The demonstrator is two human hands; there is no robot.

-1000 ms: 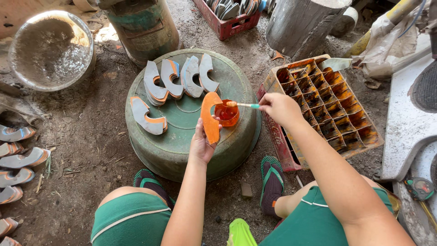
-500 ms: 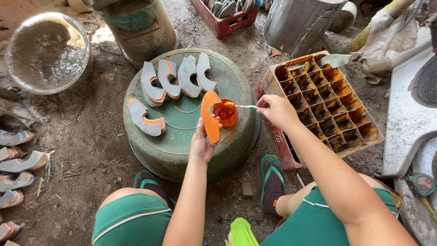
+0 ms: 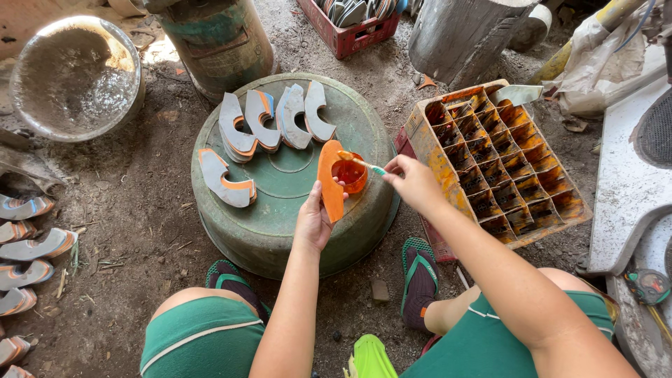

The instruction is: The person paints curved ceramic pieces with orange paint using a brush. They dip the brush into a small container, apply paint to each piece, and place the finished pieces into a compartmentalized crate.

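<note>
We squat over an upturned green basin (image 3: 280, 210) that serves as our bench, camera looking straight down. Our left hand (image 3: 313, 222) rests on the basin top, fingers closed around the lower end of an orange curved sole piece (image 3: 329, 178), thumb side pressing it in place. The piece's long axis runs away from us, near end under the left hand, far end pointing toward the row of cut pieces. Just beside it on its right, touching or nearly so, sits a small jar of orange liquid (image 3: 350, 172). Our right hand (image 3: 413, 183) comes in from the right, fingers pinched on the light handle of a thin brush (image 3: 361, 163), whose tip lies over the jar's mouth; whether the bristles are dipped we cannot tell. So the jar lies between the two hands, the right hand nearer to it, and the sole piece lies just left of the brush tip, a short sideways reach. Farther across the basin four grey curved pieces with orange backing (image 3: 274, 120) lean in a fanned row, and one more grey piece (image 3: 224, 179) lies flat to the left. An orange-stained compartment crate (image 3: 500, 157) stands to our right on the dirt.
</note>
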